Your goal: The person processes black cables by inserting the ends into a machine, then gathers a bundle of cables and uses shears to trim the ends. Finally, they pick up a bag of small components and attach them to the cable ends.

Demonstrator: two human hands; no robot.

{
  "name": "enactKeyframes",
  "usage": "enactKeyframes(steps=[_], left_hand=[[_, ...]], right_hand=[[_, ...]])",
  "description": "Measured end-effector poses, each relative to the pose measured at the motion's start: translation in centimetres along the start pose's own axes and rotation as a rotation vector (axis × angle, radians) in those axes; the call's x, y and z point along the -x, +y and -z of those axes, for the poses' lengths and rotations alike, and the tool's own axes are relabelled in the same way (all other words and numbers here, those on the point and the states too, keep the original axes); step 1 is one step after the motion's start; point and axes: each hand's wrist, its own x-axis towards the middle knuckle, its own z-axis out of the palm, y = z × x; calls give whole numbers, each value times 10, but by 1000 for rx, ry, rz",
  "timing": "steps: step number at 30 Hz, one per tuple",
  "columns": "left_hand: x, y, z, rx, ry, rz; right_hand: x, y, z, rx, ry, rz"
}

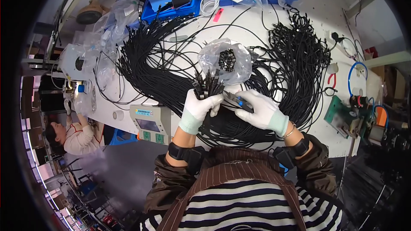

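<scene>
My left hand (200, 108), in a white glove, is closed around a bunch of black cable ends (208, 84) with small connectors standing up out of the fist. Close beside it, my right hand (261, 110), gloved as well, grips a small dark hand tool with blue on it (240, 102), which looks like cutters or pliers. The tool's tip points at the bunch; whether it touches cannot be told. Just beyond both hands sits a clear plastic bag (239, 70) with small black parts (227, 60) inside. Long black cables (158, 77) run under and around my hands.
Another thick heap of black cables (297, 55) lies to the right. A grey box with a screen (150, 124) stands at the left front edge, a green bench device (338, 113) at the right. Blue trays (195, 6) are at the back. A person (72, 134) works at far left.
</scene>
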Motion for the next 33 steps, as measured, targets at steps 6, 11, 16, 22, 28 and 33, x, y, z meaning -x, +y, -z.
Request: enactKeyframes(steps=[6, 11, 16, 22, 28, 33], left_hand=[[-3, 0, -1, -41, -34, 52], [1, -2, -12, -89, 186, -107], [-1, 0, -5, -168, 183, -45], [-9, 3, -6, -185, 156, -12], [-35, -3, 2, -144, 189, -24], [-71, -10, 13, -87, 228, 21]], right_hand=[[-2, -2, 3, -6, -27, 6], [-3, 7, -3, -250, -34, -40], [-11, 14, -8, -430, -115, -12], [-20, 17, -10, -369, -69, 21], [-44, 13, -14, -377, -111, -115], [-75, 22, -22, -852, -204, -346]])
